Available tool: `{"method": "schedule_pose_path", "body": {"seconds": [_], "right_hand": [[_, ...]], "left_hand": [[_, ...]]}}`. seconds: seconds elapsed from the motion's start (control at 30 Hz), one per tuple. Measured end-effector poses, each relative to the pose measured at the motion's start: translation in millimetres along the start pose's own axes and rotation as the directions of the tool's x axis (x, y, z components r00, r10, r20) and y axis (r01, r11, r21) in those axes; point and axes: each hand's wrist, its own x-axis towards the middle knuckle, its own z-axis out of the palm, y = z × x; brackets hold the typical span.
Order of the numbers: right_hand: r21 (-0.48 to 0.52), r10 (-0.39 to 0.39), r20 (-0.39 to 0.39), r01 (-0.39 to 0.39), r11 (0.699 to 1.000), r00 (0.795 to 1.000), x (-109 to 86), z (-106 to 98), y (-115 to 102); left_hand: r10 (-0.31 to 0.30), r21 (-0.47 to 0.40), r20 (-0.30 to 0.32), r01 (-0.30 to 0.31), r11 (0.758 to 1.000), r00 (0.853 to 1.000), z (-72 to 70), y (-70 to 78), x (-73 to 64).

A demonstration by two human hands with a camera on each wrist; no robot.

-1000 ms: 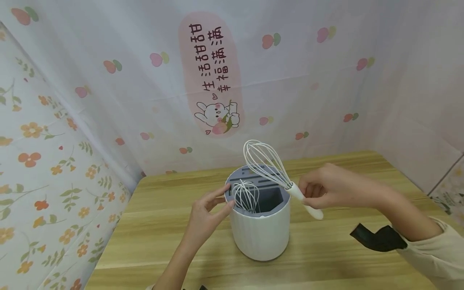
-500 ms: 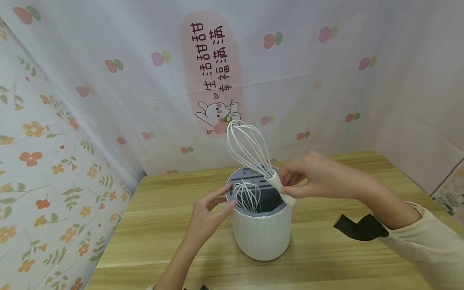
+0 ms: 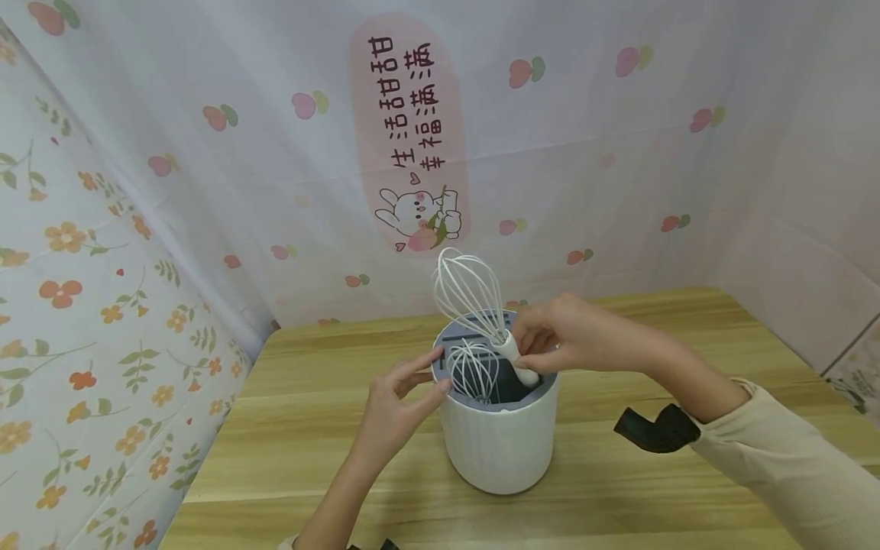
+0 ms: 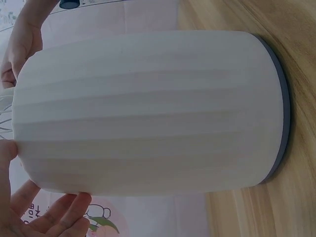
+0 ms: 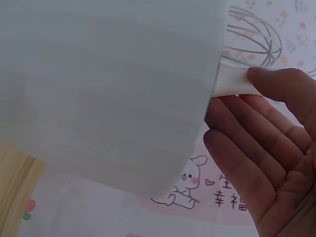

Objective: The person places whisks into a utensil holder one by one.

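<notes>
A white utensil holder [image 3: 498,451] with a grey slotted top stands upright on the table. My right hand [image 3: 571,332] pinches the white handle of a large whisk [image 3: 510,347], its wire loops up and tilted left. The handle's lower end is inside the holder's opening. In the right wrist view the handle [image 5: 232,81] shows between thumb and fingers, partly hidden behind the holder. A smaller whisk [image 3: 470,370] stands in the opening, wires up. My left hand [image 3: 399,405] touches the rim on the left with thumb and fingers spread and fairly straight.
The holder stands on a wooden table [image 3: 330,428]. Behind it hangs a printed cloth [image 3: 584,168], and a flowered cloth [image 3: 89,367] closes the left side. The table's far edge lies just behind the holder.
My right hand has brought the large whisk leftward over the holder, turned it more upright and lowered its handle end into the opening. My left hand has stayed at the rim.
</notes>
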Motion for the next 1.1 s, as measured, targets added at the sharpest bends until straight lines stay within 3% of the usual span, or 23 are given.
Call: {"method": "schedule_pose_path", "body": {"seconds": [0.27, 0.7, 0.9, 1.1], "right_hand": [[0.04, 0.048, 0.078, -0.051, 0.998, 0.996, 4.1, 3, 5], [-0.041, 0.088, 0.167, -0.082, 0.996, 0.982, 14.6, 0, 1], [-0.038, 0.1, 0.178, -0.094, 0.995, 0.979, 16.7, 1, 0], [-0.04, 0.105, 0.166, -0.099, 0.994, 0.981, 16.8, 3, -2]], "left_hand": [[0.014, -0.002, -0.008, -0.014, 1.0, 1.0, 1.0, 1.4, -0.3], [-0.003, -0.004, -0.008, 0.003, 1.0, 1.0, 1.5, 2.5, -0.8], [-0.015, 0.006, -0.01, 0.015, 1.0, 1.0, 1.2, 2.5, -0.9], [0.025, -0.021, -0.008, -0.025, 0.999, 1.0, 1.1, 0.7, -1.1]]}}
